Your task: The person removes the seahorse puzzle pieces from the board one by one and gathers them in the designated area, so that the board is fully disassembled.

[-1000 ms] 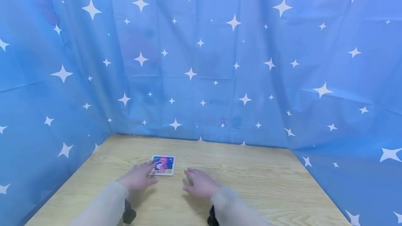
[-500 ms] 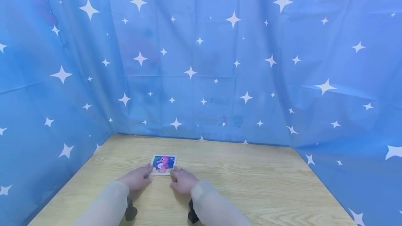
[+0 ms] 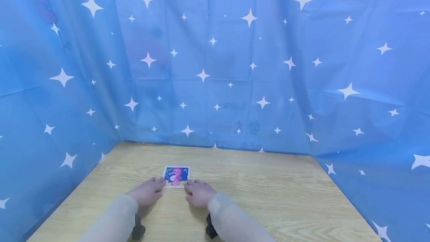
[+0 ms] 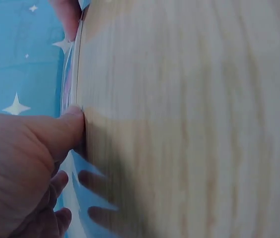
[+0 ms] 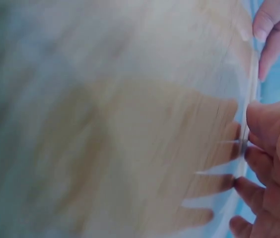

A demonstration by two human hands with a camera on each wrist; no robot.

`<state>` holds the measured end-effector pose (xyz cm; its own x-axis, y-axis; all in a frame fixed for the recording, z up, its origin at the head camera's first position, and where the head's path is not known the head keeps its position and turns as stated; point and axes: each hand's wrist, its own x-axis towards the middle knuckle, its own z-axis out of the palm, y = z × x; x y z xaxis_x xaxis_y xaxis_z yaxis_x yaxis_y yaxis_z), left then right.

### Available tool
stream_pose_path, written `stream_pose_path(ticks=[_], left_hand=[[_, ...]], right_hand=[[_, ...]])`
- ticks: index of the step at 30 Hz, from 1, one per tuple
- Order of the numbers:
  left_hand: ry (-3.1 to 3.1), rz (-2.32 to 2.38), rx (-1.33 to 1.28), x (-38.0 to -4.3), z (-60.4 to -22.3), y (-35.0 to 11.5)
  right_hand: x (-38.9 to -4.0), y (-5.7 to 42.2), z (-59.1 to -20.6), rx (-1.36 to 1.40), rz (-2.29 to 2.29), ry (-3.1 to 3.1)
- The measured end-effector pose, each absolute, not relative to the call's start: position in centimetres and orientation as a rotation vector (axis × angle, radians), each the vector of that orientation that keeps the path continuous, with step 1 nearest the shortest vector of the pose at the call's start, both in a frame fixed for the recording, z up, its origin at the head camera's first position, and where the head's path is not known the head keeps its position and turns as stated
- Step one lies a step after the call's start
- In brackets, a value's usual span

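Observation:
A square white-bordered picture board (image 3: 177, 175) with a pink seahorse on dark blue lies flat on the wooden table, left of the middle. At its lower left edge the fingertips of my left hand (image 3: 147, 191) touch it, fingers extended. My right hand (image 3: 200, 193) mirrors this at the lower right edge, thumb lower and apart from the fingers. In the left wrist view the board (image 4: 68, 74) appears edge-on, between my left thumb and the other hand's fingertip. The right wrist view shows my right hand (image 5: 276, 148) with its fingers low at the tabletop.
The pale wood table (image 3: 255, 193) runs back to a blue curtain (image 3: 228, 59) with white stars, which also closes off the left and right sides. A dark wrist-worn camera (image 3: 138, 229) sits under each sleeve.
My right hand has moved left to the board's right edge. My left hand has drawn back from over the picture to its left edge. Since half a second ago, little differs.

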<state>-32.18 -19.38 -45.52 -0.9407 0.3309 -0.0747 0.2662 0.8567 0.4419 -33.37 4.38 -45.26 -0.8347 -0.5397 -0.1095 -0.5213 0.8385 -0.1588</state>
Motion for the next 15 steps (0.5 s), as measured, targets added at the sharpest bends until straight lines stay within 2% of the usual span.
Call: stream_pose_path(ticks=[15], left_hand=[[2.919,0.563,0.615,-31.3,-45.2,-16.5]], right_hand=[[-32.9,8.5,-45.5,-0.941,-0.091,2.852]])
